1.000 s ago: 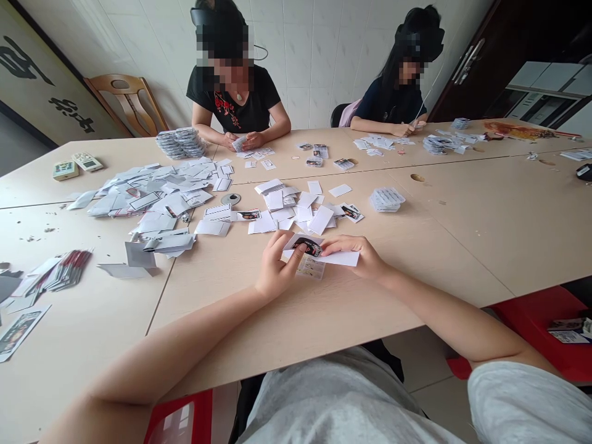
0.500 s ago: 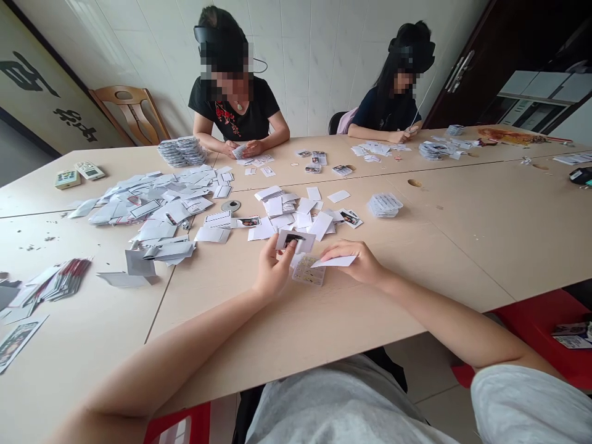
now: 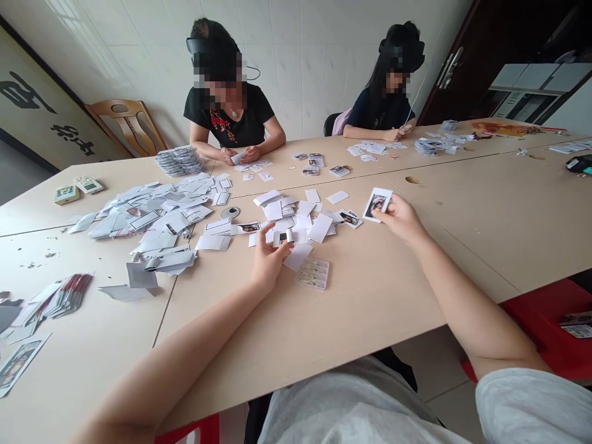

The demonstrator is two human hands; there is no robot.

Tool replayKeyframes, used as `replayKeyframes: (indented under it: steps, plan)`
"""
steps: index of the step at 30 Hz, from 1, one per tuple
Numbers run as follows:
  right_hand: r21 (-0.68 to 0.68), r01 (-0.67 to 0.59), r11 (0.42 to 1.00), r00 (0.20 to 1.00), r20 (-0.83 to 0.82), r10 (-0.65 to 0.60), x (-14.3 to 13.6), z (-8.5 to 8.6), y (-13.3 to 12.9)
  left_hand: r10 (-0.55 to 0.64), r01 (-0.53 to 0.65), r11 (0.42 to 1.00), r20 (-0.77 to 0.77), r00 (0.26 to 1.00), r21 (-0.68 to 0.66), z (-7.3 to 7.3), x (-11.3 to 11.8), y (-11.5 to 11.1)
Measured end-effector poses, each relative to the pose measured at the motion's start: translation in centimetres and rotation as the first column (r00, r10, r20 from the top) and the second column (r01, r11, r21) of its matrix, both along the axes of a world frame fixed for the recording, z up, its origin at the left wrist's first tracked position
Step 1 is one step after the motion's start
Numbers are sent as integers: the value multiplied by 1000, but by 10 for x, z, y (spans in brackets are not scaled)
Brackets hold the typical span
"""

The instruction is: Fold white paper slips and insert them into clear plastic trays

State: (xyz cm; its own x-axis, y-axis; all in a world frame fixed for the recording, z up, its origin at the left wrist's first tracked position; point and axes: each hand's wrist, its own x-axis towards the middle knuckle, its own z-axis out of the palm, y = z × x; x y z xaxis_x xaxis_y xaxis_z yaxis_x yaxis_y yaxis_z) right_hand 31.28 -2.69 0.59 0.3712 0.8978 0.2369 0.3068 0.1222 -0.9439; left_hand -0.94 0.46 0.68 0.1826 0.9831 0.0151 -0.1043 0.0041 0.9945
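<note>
My left hand [image 3: 271, 259] pinches a curled card [image 3: 282, 238] with a dark picture, beside the pile of white cards [image 3: 303, 213]. A clear plastic box [image 3: 313, 274] with small yellowish pieces in its compartments lies on the table just right of that hand, partly under a white card [image 3: 298, 256]. Farther right, my right hand [image 3: 401, 217] holds a white-bordered picture card [image 3: 377, 204] between thumb and fingers, raised over the spot where stacked clear boxes stood in the earlier view.
Across the table [image 3: 370, 308] sit two people [image 3: 231, 123], [image 3: 382, 105], working with small cards. A large heap of white cards [image 3: 171, 203] lies left, with a tape roll [image 3: 230, 213] beside it. Two calculators [image 3: 87, 184] lie at the far left.
My right hand has moved right and away from the clear box, now with a picture card showing. My left hand stays near the pile, and its card looks more curled.
</note>
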Motion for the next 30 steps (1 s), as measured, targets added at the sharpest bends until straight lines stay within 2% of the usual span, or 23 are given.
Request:
replayKeyframes:
  steps: [5, 10, 12, 14, 15, 17, 19, 20, 21, 23, 26, 28, 30]
  plan:
    - [-56, 258, 964, 948, 207, -242, 51, -5, -2, -64, 64, 997, 4, 998, -37, -1, 0, 4]
    - [-136, 356, 924, 912, 264, -313, 71, -14, -4, -103, 104, 994, 15, 995, -39, -4, -1, 5]
    - [-70, 430, 900, 877, 269, -398, 68, -11, -6, -118, 118, 992, 8, 993, -31, -4, -2, 5]
    - [85, 491, 867, 827, 267, -495, 53, -5, -8, -132, 132, 991, 0, 991, -18, -3, -2, 4]
    - [183, 470, 864, 823, 264, -503, 40, -1, -9, -141, 141, 990, -6, 990, -9, -3, -2, 3]
    - [279, 303, 911, 899, 233, -370, 5, 5, -11, -157, 158, 987, -19, 987, 15, -1, 0, -1]
    - [239, 158, 958, 955, 209, -209, -38, 7, -16, -164, 166, 985, -33, 986, 53, 0, 2, -7]
    - [147, -3, 989, 996, 93, -10, -59, 7, -20, -165, 168, 982, -44, 985, 83, 1, 4, -12]
    - [50, -200, 978, 978, -54, 203, -79, 6, -24, -167, 173, 977, -63, 984, 124, 1, 5, -17]
    - [-16, -497, 868, 833, -288, 472, -111, 5, -34, -182, 208, 952, -132, 974, 224, 1, 7, -28]
    - [12, -634, 773, 709, -390, 587, -135, 4, -46, -156, 274, 896, -329, 931, 350, 2, 7, -39]
    - [27, -645, 764, 700, -381, 604, -137, 3, -49, -69, 304, 852, -484, 873, 427, 3, 6, -41]
    - [36, -626, 779, 717, -364, 594, -135, 1, -48, 20, 323, 818, -586, 810, 475, 3, 5, -38]
